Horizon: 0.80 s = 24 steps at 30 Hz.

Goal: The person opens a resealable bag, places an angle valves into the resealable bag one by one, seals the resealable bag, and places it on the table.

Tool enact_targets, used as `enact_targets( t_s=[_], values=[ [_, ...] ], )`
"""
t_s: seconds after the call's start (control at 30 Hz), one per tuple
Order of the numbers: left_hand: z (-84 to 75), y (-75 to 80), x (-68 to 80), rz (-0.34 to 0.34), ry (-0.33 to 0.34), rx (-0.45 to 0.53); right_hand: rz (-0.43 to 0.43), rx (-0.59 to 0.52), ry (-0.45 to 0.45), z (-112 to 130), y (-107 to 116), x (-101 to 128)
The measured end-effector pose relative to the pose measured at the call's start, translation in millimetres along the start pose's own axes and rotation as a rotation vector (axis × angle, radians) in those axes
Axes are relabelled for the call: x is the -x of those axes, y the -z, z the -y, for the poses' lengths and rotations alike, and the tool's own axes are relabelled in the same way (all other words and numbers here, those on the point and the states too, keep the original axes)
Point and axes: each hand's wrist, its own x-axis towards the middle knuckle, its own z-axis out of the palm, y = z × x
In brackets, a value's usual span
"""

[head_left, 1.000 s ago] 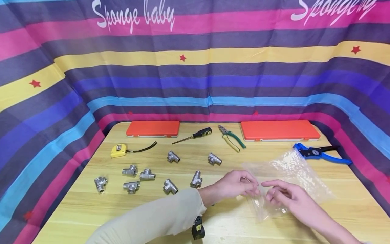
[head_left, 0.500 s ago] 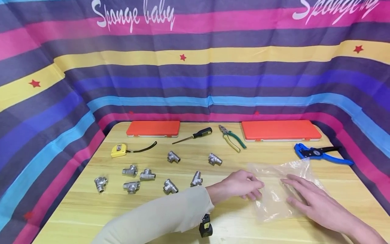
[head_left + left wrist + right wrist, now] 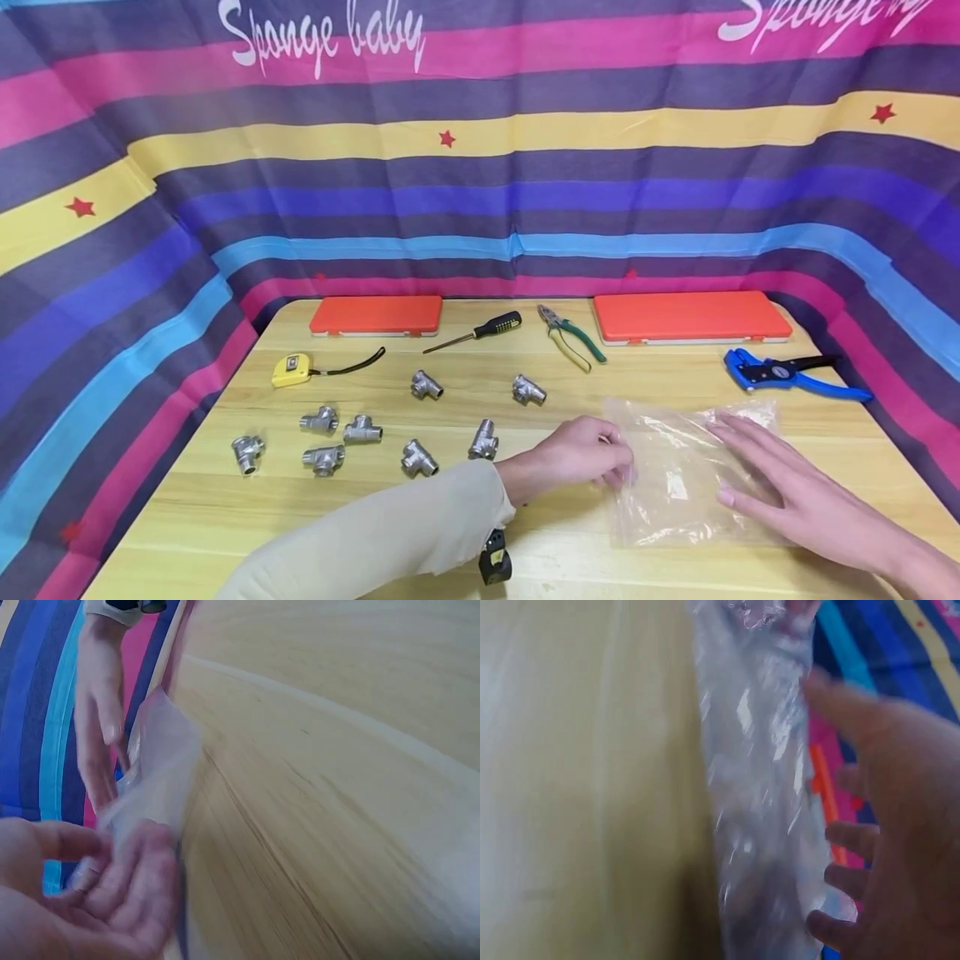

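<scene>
White lettering (image 3: 326,35) reads "Sponge baby" on a striped cloth (image 3: 480,200), with a repeat cropped above right, as a person's left hand (image 3: 573,452) pinches the left edge of a clear plastic bag (image 3: 675,467) at the right of the bench (image 3: 187,517). The right hand (image 3: 810,492), fingers extended and gripping nothing, spans its right side; bare wood separates bag from metal fittings (image 3: 363,430).
</scene>
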Motion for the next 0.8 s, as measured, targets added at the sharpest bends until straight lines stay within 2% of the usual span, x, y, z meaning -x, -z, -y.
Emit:
enact_targets(
  t_s=[0.07, 0.2, 0.27, 0.33, 0.47, 0.6, 0.73, 0.8],
  values=[
    [3.1, 4.4, -0.6, 0.048, -0.044, 0.048, 0.037, -0.053, -0.011, -4.7, -1.8, 4.4],
    [5.7, 15.8, -2.4, 0.254, -0.157, 0.13, 0.045, -0.125, 0.004, -9.1, -5.0, 11.0],
    [5.2, 20.9, -3.5, 0.353, -0.204, 0.15, 0.038, -0.13, 0.014, -9.5, -5.8, 11.8],
    [3.4, 24.4, -4.0, 0.407, -0.235, 0.154, 0.031, -0.093, 0.02, -10.1, -6.1, 11.9],
    [-0.6, 27.3, -3.5, 0.443, -0.255, 0.156, 0.017, -0.041, 0.026, -11.7, -6.9, 12.2],
    [-2.5, 28.5, -3.3, 0.456, -0.254, 0.153, -0.053, -0.007, 0.051, -13.0, -4.9, 8.7],
    [-3.0, 28.7, -3.2, 0.455, -0.257, 0.152, -0.123, -0.035, 0.084, 1.5, 0.5, -4.5],
    [-2.6, 27.9, -3.2, 0.455, -0.264, 0.149, -0.128, -0.053, 0.114, 14.5, 0.8, -14.1]
  ],
)
